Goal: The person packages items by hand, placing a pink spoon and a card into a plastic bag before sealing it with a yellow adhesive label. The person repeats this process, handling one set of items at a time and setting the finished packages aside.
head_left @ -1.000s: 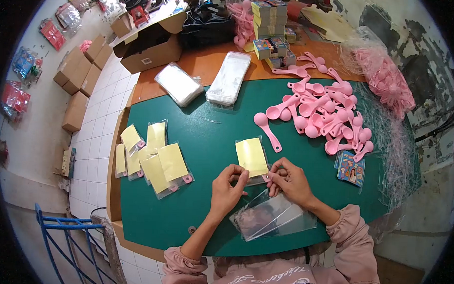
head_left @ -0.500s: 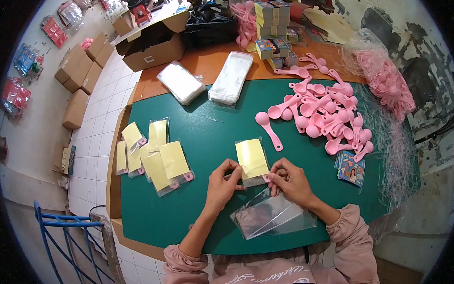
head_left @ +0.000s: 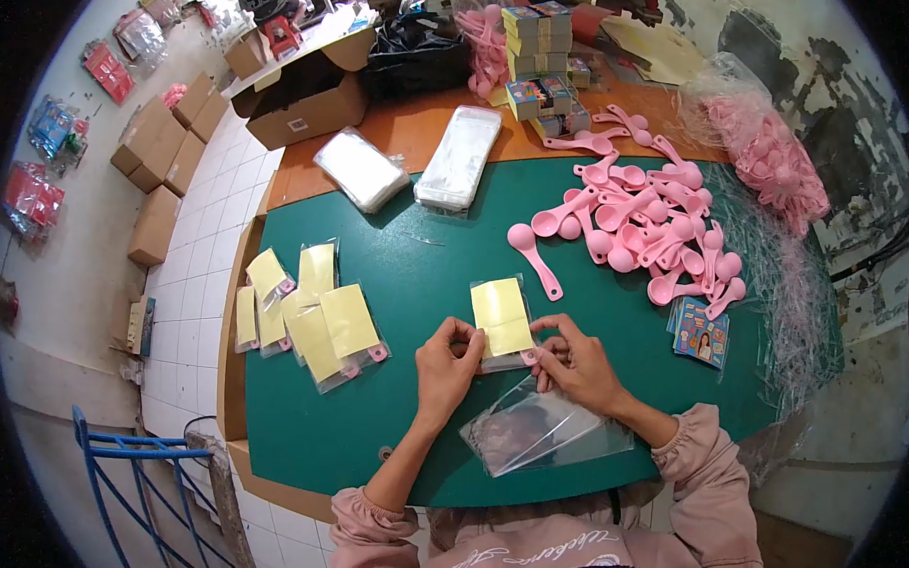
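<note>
A clear plastic packet with a creased yellow card (head_left: 501, 311) lies between my hands on the green table. My left hand (head_left: 445, 369) pinches its left edge, thumb on top. At the lower right corner, where a pink handle end (head_left: 528, 358) shows, my right hand (head_left: 580, 369) grips the packet's edge with bent fingers, the index finger raised. Overlapping empty clear plastic bags (head_left: 544, 432) lie just below the hands. To the left rests a group of similar packets (head_left: 348, 320) with yellow cards and pink ends showing.
Pink measuring spoons (head_left: 642, 215) are heaped at the right, beside a small stack of printed cards (head_left: 701, 333). Behind are two stacks of clear bags (head_left: 459, 159), bundled card stacks (head_left: 538, 47), an open cardboard box (head_left: 306, 104) and a bag of pink spoons (head_left: 764, 160).
My right index finger has lifted and straightened above the packet's right corner. The yellow card's crease sits higher. My left hand stays at the left edge.
</note>
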`<control>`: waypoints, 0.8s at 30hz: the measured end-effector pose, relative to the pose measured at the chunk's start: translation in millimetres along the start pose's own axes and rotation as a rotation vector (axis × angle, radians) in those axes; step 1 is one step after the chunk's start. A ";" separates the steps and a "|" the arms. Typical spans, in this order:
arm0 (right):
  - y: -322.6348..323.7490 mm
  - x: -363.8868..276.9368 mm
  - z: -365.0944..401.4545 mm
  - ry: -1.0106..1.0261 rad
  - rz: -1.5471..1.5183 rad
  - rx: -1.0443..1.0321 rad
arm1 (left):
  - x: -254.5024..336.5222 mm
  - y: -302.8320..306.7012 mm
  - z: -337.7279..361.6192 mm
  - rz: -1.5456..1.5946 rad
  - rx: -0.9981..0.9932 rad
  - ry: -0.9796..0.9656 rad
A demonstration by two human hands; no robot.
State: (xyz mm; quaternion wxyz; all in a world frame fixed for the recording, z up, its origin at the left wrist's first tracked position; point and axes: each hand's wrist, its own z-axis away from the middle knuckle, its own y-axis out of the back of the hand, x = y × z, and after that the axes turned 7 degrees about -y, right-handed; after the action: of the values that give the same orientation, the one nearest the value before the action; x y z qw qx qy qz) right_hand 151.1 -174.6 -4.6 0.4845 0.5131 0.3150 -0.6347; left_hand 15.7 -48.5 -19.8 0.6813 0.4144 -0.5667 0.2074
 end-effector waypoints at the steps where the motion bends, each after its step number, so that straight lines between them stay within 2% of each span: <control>1: -0.3 0.0 0.3 0.000 -0.001 0.001 | -1.5 -0.3 0.5 0.041 0.008 -0.028; 8: -0.3 5.1 0.1 0.019 0.028 -0.002 | -5.3 0.2 -0.4 0.146 -0.012 -0.030; 16: 3.3 -0.7 3.2 -0.017 0.136 -0.047 | -5.6 2.2 1.9 0.095 -0.016 -0.111; 17: 6.2 -3.8 1.6 0.173 0.290 0.007 | -5.9 6.6 -0.8 0.107 -0.008 -0.119; 18: 8.3 -6.5 0.6 0.359 0.440 0.059 | -2.1 16.5 -2.4 0.051 0.021 -0.117; 19: 12.2 -11.8 -3.0 0.360 0.441 0.058 | 3.0 29.8 -3.0 -0.005 0.046 -0.108; 20: 18.9 -19.5 -9.4 0.366 0.490 0.133 | 6.6 42.7 -4.7 -0.088 0.161 -0.188; 22: 30.2 -26.2 -21.7 0.363 0.538 0.216 | 3.6 80.4 -10.9 -0.267 0.281 -0.154; 23: 33.6 -21.5 -31.6 0.412 0.667 0.293 | 8.9 93.9 -12.9 -0.349 0.378 -0.136; 24: 34.4 -14.8 -39.2 0.467 0.796 0.370 | -2.0 106.8 -14.3 -0.544 0.468 -0.232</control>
State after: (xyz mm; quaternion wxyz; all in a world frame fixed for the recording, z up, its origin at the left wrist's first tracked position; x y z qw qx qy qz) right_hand 196.9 -146.6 2.1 0.5065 0.7994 0.0766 -0.3138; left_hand -56.5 24.2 13.3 0.5298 0.7148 -0.4467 0.0944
